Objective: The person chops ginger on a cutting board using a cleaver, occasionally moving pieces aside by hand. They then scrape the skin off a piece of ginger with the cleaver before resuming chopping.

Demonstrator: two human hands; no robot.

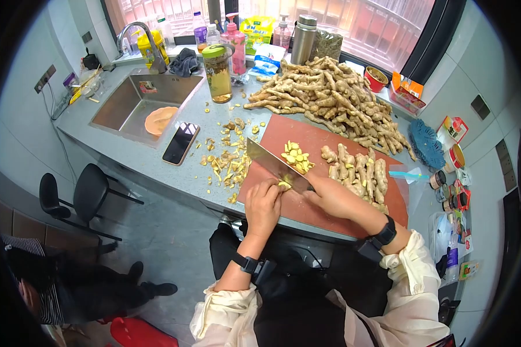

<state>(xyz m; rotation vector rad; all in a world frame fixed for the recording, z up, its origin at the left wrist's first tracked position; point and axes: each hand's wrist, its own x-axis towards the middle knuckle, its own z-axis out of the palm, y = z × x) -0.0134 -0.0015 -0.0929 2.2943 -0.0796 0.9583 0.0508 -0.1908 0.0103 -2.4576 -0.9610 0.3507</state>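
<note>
My right hand (pixel 328 194) is closed round the handle of a cleaver (pixel 270 161), whose wide blade stands over the reddish-brown cutting board (pixel 341 221). Beside the blade, my left hand (pixel 263 202) has its fingers curled on a small piece of ginger (pixel 284 184), mostly covered by the fingertips. Just beyond the blade lies a little heap of yellow ginger slices (pixel 296 157). Whole ginger roots (pixel 359 171) lie in a row on the board's right side. A large pile of ginger (pixel 330 92) rises behind the board.
Ginger peelings (pixel 228 162) are scattered left of the board, near a phone (pixel 181 143). A sink (pixel 121 124) holds an orange bowl (pixel 160 121). A tea bottle (pixel 217 75) and a steel thermos (pixel 303 40) stand behind. Another person (pixel 92 277) is at lower left, near black chairs (pixel 90 194).
</note>
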